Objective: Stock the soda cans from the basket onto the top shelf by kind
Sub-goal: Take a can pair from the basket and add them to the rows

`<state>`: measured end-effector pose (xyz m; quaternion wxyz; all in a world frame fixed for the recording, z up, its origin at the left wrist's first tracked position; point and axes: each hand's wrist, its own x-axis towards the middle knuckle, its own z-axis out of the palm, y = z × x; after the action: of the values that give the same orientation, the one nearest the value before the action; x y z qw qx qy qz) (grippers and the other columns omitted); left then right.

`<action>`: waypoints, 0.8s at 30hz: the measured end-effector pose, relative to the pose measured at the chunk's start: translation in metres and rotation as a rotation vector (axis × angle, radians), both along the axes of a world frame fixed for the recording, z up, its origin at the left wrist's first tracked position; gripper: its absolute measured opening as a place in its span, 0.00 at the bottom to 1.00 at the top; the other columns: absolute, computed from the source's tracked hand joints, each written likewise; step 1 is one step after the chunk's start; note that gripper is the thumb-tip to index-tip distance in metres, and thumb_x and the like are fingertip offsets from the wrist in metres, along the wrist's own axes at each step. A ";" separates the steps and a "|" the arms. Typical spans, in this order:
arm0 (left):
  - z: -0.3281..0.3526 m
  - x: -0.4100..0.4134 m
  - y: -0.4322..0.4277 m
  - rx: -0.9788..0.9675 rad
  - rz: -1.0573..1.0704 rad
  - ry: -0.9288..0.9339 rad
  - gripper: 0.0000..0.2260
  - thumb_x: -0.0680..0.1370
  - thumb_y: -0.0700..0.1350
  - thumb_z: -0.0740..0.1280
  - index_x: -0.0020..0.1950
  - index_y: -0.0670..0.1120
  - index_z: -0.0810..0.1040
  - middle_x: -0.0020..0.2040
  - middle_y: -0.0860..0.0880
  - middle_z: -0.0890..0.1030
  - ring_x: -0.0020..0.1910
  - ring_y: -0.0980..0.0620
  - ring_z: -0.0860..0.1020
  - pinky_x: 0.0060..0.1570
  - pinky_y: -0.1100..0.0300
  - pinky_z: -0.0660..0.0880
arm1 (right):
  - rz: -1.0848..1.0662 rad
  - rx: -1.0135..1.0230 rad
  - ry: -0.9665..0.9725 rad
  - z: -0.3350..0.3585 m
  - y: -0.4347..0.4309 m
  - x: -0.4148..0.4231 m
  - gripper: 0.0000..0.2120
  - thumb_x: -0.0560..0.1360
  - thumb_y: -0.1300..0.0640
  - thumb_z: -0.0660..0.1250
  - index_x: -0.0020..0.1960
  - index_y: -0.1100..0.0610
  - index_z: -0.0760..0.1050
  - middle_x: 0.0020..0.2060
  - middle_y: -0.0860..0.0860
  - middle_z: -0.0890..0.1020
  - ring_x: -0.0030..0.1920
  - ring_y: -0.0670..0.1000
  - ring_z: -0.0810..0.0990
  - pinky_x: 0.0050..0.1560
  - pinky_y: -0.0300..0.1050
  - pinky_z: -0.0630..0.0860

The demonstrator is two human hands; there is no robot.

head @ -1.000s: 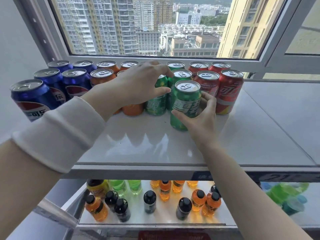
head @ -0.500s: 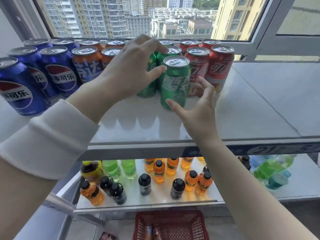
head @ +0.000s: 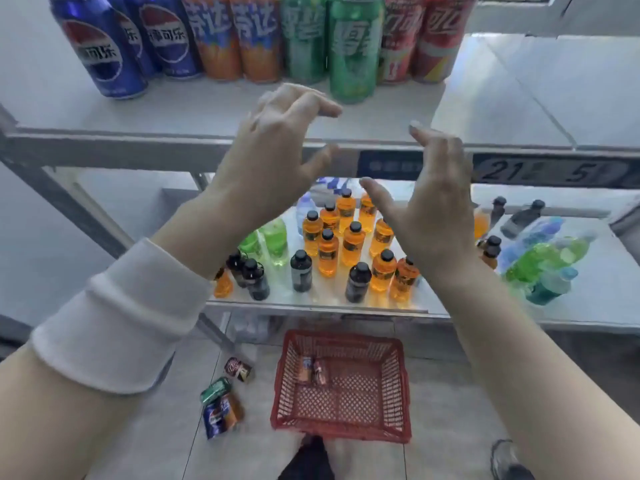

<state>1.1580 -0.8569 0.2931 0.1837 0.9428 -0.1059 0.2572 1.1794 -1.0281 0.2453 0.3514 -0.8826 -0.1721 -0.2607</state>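
Note:
Cans stand grouped on the top shelf [head: 207,112]: blue cans [head: 100,50] at the left, then orange cans [head: 239,36], green cans [head: 351,50] and red cans [head: 433,36]. My left hand [head: 277,147] and my right hand [head: 433,202] hover in front of the shelf edge, both empty with loosely spread fingers, apart from the cans. Down on the floor stands the red basket [head: 398,393] with two cans [head: 311,370] lying inside.
Several loose cans [head: 221,400] lie on the floor left of the basket. The lower shelf [head: 588,313] holds orange and dark bottles [head: 353,244] and green and blue bottles [head: 540,261] at the right. My feet show at the bottom edge.
Both hands have let go of the green cans and drawn back off the top shelf. The view has tilted down, so the basket and floor show now.

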 end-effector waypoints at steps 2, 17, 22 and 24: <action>-0.021 -0.025 -0.009 -0.014 0.016 0.053 0.15 0.76 0.46 0.64 0.62 0.46 0.74 0.62 0.47 0.74 0.64 0.48 0.69 0.63 0.61 0.61 | -0.010 -0.076 -0.025 -0.018 -0.014 -0.023 0.32 0.70 0.44 0.66 0.66 0.64 0.68 0.60 0.60 0.73 0.64 0.61 0.70 0.67 0.52 0.64; -0.123 -0.156 -0.006 -0.130 0.032 0.368 0.16 0.77 0.46 0.65 0.63 0.44 0.72 0.61 0.45 0.75 0.63 0.46 0.71 0.64 0.50 0.67 | -0.005 -0.299 0.274 -0.119 -0.026 -0.167 0.31 0.70 0.49 0.72 0.67 0.62 0.68 0.63 0.59 0.72 0.69 0.62 0.66 0.69 0.62 0.61; -0.168 -0.174 0.002 -0.203 0.073 0.487 0.16 0.77 0.47 0.64 0.64 0.45 0.72 0.61 0.46 0.75 0.62 0.47 0.71 0.63 0.50 0.68 | -0.012 -0.329 0.378 -0.151 -0.026 -0.186 0.31 0.70 0.50 0.72 0.67 0.62 0.68 0.64 0.59 0.72 0.69 0.61 0.66 0.69 0.63 0.62; -0.188 -0.176 0.004 -0.231 0.114 0.560 0.16 0.77 0.47 0.65 0.64 0.46 0.72 0.61 0.46 0.75 0.62 0.47 0.71 0.63 0.49 0.68 | -0.012 -0.328 0.430 -0.166 -0.029 -0.187 0.31 0.69 0.50 0.72 0.67 0.62 0.68 0.64 0.58 0.72 0.70 0.60 0.65 0.72 0.61 0.58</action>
<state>0.9820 -0.8532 0.1052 0.2971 0.9543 0.0318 0.0076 0.9927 -1.0573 0.0796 0.2305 -0.9638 -0.1284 -0.0377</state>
